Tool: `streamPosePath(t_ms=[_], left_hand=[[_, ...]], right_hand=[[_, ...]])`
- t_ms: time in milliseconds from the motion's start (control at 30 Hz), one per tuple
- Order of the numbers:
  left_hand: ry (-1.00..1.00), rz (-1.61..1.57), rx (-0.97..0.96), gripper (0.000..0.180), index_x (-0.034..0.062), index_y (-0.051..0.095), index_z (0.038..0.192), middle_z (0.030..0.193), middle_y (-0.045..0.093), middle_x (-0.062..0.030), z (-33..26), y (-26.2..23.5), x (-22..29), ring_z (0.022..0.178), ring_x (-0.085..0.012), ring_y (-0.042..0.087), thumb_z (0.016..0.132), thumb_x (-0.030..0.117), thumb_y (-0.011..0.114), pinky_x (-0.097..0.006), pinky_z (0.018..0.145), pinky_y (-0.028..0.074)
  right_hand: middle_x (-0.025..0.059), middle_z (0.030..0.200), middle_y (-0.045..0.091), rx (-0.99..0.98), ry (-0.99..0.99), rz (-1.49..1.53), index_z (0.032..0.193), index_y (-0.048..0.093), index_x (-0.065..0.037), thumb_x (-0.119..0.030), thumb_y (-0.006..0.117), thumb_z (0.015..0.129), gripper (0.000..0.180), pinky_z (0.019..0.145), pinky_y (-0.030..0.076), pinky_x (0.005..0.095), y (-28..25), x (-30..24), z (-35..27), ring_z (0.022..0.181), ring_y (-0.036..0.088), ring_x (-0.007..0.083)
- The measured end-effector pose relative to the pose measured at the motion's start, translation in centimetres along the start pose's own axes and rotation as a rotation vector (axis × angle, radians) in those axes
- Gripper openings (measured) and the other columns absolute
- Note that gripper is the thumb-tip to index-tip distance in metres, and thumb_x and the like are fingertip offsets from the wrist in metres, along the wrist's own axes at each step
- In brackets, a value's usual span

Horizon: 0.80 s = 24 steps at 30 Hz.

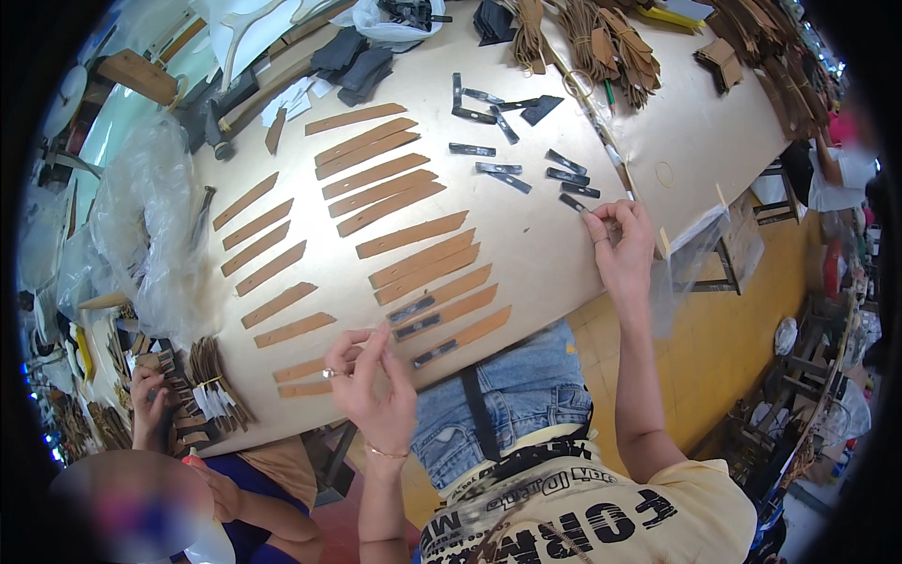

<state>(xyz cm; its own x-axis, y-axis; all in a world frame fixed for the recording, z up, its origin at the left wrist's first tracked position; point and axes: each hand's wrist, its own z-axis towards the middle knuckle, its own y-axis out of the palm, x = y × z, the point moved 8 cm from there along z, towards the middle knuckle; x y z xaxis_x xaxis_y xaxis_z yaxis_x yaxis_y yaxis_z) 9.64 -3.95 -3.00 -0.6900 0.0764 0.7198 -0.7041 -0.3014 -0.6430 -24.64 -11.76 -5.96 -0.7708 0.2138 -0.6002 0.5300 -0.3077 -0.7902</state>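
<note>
My right hand, at the right of the table, pinches the end of a small dark strip between thumb and fingertips. Several similar dark strips lie loose just beyond it. My left hand hovers at the near edge, beside rows of brown leather strips. Its thumb and fingertips are closed together; whatever they may hold is too small to make out. Close to those fingertips, dark strips lie on the ends of the three nearest leather strips. Another column of leather strips is laid out to the left.
Bundled brown leather pieces sit at the far edge, near a dark pile and a plastic bag. Crumpled clear plastic covers the left side. A co-worker's hand is at lower left, by strip bundles.
</note>
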Motion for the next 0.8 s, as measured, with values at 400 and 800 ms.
streamPosePath(t_ms=[400,800], left_hand=[[0.022,-0.575,-0.275,0.028,0.0024,0.073,0.105,0.110,0.070,-0.0119,1.6,3.0,6.6,0.087,-0.0209,0.068,0.078,-0.003,0.077,-0.030,0.072,0.054],[0.123,-0.362,-0.115,0.027,0.0072,0.077,0.097,0.092,0.072,-0.0054,-0.2,-0.8,4.0,0.076,-0.0196,0.067,0.072,-0.003,0.080,-0.029,0.066,0.051]], right_hand=[[0.0055,0.099,0.071,0.025,-0.972,0.239,0.099,0.071,-0.010,-0.005,0.079,0.073,0.028,0.067,0.047,0.0288,-4.5,-12.5,-9.7,0.081,0.067,0.0178],[0.0018,0.082,0.065,-0.458,-0.543,0.588,0.100,0.074,-0.007,-0.010,0.085,0.074,0.028,0.064,0.047,0.0267,0.4,-13.9,-9.3,0.069,0.060,0.0167]])
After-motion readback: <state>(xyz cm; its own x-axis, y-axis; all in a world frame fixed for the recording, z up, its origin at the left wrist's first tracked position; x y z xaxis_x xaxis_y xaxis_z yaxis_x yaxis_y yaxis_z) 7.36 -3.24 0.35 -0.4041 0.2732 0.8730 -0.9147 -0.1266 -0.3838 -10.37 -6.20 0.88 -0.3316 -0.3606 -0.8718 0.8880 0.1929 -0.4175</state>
